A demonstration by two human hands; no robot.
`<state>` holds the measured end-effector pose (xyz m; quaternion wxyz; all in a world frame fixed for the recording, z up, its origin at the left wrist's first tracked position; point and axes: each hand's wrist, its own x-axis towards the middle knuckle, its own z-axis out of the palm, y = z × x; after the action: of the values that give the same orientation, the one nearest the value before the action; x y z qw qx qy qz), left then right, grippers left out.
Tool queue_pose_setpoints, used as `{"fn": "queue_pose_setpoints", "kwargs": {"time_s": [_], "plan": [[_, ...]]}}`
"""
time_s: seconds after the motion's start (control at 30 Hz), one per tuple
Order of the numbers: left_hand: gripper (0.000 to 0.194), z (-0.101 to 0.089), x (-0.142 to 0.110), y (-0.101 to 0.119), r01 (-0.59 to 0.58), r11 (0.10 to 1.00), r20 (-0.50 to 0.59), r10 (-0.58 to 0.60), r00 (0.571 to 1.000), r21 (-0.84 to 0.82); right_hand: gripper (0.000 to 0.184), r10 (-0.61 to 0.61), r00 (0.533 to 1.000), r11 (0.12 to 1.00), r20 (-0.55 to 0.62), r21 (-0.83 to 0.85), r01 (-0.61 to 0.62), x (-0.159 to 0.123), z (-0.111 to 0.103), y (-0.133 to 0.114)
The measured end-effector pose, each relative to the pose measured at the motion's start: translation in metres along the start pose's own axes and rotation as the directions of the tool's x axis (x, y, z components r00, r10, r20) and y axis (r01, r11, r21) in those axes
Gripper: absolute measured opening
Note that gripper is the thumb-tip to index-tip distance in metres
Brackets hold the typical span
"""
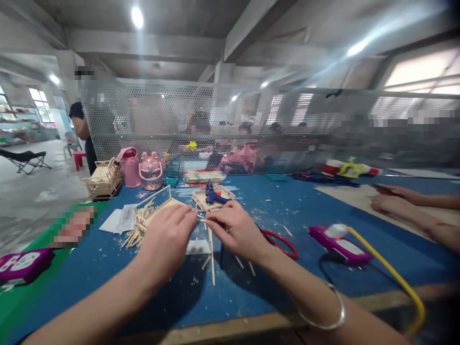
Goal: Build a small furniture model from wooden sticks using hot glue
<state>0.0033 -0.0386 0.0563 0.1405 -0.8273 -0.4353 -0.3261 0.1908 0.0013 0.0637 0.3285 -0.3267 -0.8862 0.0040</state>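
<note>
Above the table middle, my left hand (167, 232) and my right hand (239, 230) come together with fingertips closed on a thin wooden stick (201, 220), of which a short pale length shows between them. Both hands have bent fingers, and the left fingertips are partly hidden. Just behind my left hand stand joined sticks forming a frame (170, 192), beside a heap of loose wooden sticks (134, 237). Beyond my right hand, a blue glue gun (215, 196) rests on a small stick-built tray (199, 203). A longer stick (212, 263) lies below the hands.
White paper (113, 220) lies left of the heap. At the back are a stick-built model (104, 179), a pink flask (130, 167) and a pink bottle (151, 170). A purple power strip (341, 247) with a yellow cable (388, 266) sits right. Another person's hands (398, 206) work at far right.
</note>
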Motion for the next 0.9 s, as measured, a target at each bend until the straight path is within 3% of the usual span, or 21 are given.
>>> {"fn": "queue_pose_setpoints", "kwargs": {"time_s": [0.1, 0.2, 0.3, 0.4, 0.47, 0.53, 0.6, 0.67, 0.8, 0.9], "plan": [[0.027, 0.029, 0.007, 0.020, 0.087, 0.996, 0.184, -0.080, 0.980, -0.031, 0.019, -0.020, 1.000, 0.999, 0.002, -0.035, 0.020, -0.014, -0.004, -0.011], [0.028, 0.040, 0.004, 0.024, 0.125, 0.990, 0.242, -0.106, 0.964, -0.066, 0.019, 0.058, 0.998, 0.998, 0.020, 0.012, -0.058, -0.026, -0.003, -0.007], [0.032, 0.042, -0.004, 0.029, 0.170, 0.979, 0.248, -0.138, 0.959, -0.113, 0.023, 0.242, 0.968, 0.936, 0.062, 0.247, -0.250, -0.037, 0.006, 0.008], [0.033, 0.044, -0.009, 0.038, 0.214, 0.968, 0.284, -0.169, 0.944, -0.134, 0.039, 0.454, 0.888, 0.812, 0.071, 0.377, -0.445, -0.046, 0.018, 0.026], [0.033, 0.047, -0.011, 0.044, 0.246, 0.963, 0.359, -0.192, 0.913, -0.112, 0.050, 0.543, 0.837, 0.807, 0.060, 0.236, -0.541, -0.047, 0.025, 0.032], [0.034, 0.051, -0.012, 0.046, 0.292, 0.954, 0.446, -0.233, 0.864, -0.067, 0.053, 0.610, 0.788, 0.792, 0.084, -0.044, -0.608, -0.044, 0.031, 0.034], [0.036, 0.056, -0.013, 0.042, 0.353, 0.935, 0.497, -0.297, 0.815, -0.021, 0.047, 0.655, 0.742, 0.742, 0.143, -0.311, -0.594, -0.038, 0.036, 0.034], [0.035, 0.059, -0.013, 0.032, 0.409, 0.912, 0.498, -0.358, 0.790, 0.007, 0.036, 0.680, 0.703, 0.707, 0.207, -0.441, -0.553, -0.030, 0.040, 0.031], [0.034, 0.062, -0.014, 0.003, 0.485, 0.874, 0.475, -0.444, 0.760, 0.041, 0.022, 0.726, 0.650, 0.668, 0.226, -0.455, -0.588, -0.023, 0.036, 0.024], [0.033, 0.061, -0.013, -0.010, 0.527, 0.850, 0.442, -0.483, 0.756, 0.028, 0.023, 0.703, 0.676, 0.705, 0.221, -0.344, -0.620, -0.028, 0.017, 0.016]]}}
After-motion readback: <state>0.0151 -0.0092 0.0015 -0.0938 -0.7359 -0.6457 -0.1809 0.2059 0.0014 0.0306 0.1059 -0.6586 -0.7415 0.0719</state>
